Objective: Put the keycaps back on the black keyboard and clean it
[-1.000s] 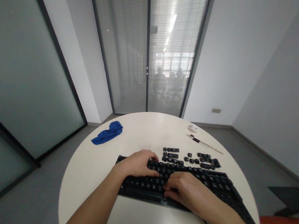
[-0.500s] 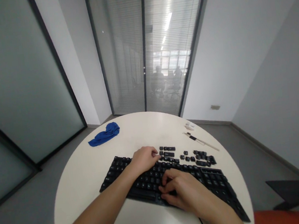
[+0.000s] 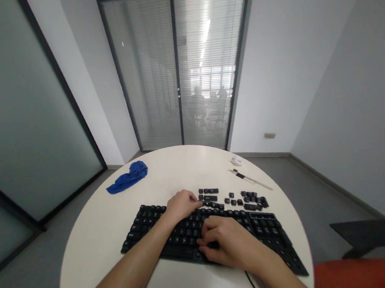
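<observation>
A black keyboard point(image 3: 142, 225) lies across the near part of the round white table, angled down to the right. My left hand point(image 3: 181, 204) rests over its far edge, thumb and forefinger closed at a small black keycap beside the loose ones. My right hand point(image 3: 223, 241) is curled over the near rows, right of the space bar point(image 3: 176, 251), its fingertips bent together against the keys. What lies between those fingertips is too small to make out. Loose black keycaps point(image 3: 210, 198) lie just beyond the keyboard, with another cluster point(image 3: 253, 197) farther right.
A blue cloth point(image 3: 129, 177) lies at the table's far left. At the far right are a thin brush-like tool point(image 3: 251, 179) and a small whitish item point(image 3: 236, 161). A black cable point(image 3: 253, 285) runs off the near edge. A red chair seat point(image 3: 361, 275) stands at the right.
The whole view has shifted, so the table and keyboard appear slightly farther left. Both hands stay at nearly the same places on the keyboard, with little change in their fingers.
</observation>
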`<action>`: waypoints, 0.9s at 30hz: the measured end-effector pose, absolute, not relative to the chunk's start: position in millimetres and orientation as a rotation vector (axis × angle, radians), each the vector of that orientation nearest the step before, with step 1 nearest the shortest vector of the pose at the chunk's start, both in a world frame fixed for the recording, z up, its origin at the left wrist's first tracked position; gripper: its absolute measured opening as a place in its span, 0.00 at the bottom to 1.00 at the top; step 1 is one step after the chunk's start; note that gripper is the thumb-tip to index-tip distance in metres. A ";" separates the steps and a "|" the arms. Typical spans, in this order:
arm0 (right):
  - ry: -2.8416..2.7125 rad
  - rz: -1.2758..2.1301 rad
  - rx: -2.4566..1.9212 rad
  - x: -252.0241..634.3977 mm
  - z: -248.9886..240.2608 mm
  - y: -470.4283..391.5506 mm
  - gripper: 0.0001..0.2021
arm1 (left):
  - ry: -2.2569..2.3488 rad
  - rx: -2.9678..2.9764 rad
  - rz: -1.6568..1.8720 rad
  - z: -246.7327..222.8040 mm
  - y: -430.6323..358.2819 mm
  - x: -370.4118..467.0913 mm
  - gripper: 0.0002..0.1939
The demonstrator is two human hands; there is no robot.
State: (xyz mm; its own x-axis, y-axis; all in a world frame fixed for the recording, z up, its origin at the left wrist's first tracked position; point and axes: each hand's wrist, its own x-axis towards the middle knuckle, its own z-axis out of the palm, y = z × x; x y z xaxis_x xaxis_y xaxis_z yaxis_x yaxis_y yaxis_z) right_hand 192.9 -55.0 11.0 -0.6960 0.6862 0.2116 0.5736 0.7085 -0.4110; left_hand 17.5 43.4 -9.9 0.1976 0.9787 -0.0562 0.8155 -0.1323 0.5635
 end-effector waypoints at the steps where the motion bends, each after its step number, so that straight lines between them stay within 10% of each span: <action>1: -2.566 0.449 -0.978 192.9 11.3 -55.0 0.05 | 1.653 2.001 0.462 -11.5 44.6 16.6 0.12; 27: -2.051 0.354 -1.027 192.6 11.4 -50.4 0.07 | 0.825 1.842 0.520 31.8 11.4 -21.1 0.13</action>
